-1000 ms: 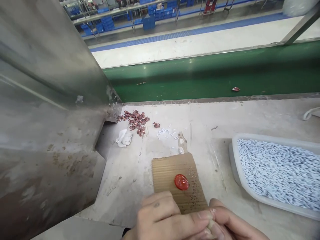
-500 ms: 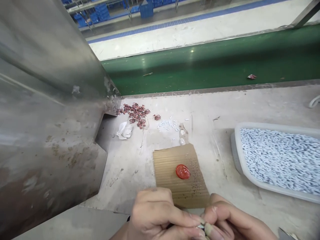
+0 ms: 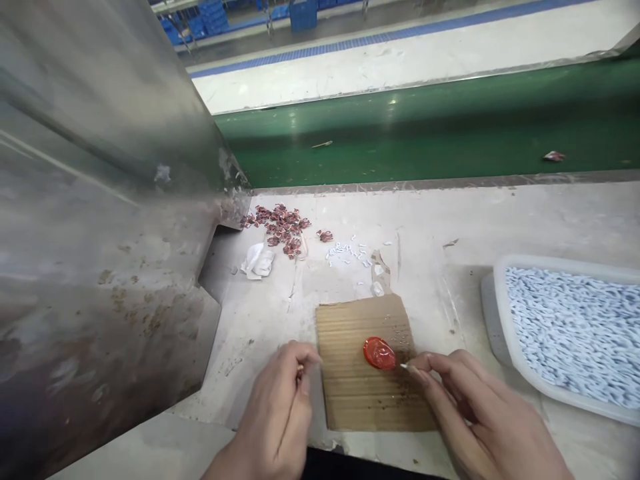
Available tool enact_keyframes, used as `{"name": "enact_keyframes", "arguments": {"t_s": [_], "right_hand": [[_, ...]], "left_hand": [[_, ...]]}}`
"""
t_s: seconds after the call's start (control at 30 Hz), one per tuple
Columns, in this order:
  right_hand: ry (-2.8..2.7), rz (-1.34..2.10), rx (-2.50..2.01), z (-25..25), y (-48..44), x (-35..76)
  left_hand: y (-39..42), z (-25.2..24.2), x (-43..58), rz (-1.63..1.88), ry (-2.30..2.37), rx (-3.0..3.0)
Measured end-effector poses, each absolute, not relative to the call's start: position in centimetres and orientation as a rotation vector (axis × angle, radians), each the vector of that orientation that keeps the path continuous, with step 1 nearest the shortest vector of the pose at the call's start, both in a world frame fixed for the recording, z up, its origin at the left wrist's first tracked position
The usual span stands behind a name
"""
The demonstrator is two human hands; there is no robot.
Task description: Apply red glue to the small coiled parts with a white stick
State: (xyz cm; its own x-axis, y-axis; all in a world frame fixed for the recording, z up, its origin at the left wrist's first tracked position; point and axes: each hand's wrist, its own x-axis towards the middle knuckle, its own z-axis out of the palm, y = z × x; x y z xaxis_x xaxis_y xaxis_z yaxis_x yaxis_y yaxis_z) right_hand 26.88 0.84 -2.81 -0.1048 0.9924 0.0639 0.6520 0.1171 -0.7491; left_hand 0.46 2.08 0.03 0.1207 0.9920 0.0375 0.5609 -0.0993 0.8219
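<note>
Where right hand (image 3: 480, 413) pinches, tiny white piece (image 3: 404, 366) indistinct

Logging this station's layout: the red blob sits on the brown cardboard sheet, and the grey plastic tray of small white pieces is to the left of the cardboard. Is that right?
Not quite. The red blob does sit on the brown cardboard sheet, but the head view shows the grey plastic tray of small white pieces to the right of the cardboard, not the left.

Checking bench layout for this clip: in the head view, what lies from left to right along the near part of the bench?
Left hand → cardboard sheet → red blob → right hand, pinching a small white piece → tray of white pieces.
</note>
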Motion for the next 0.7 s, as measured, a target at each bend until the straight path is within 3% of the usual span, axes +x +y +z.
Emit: {"name": "enact_keyframes", "arguments": {"t_s": [0.13, 0.47, 0.7], "right_hand": [[-1.933, 0.747, -1.576, -3.4, 2.0, 27.6], [-2.214, 0.492, -1.526, -2.4, 2.0, 27.8], [-2.288, 0.487, -1.545, -5.7, 0.2, 30.7]], "left_hand": [[2.4, -0.5, -2.2, 0.646, 1.618, 1.675], [3.4, -0.4, -3.0, 0.852, 1.580, 1.236], [2.8, 0.3, -1.6, 0.946, 1.423, 0.963]]}}
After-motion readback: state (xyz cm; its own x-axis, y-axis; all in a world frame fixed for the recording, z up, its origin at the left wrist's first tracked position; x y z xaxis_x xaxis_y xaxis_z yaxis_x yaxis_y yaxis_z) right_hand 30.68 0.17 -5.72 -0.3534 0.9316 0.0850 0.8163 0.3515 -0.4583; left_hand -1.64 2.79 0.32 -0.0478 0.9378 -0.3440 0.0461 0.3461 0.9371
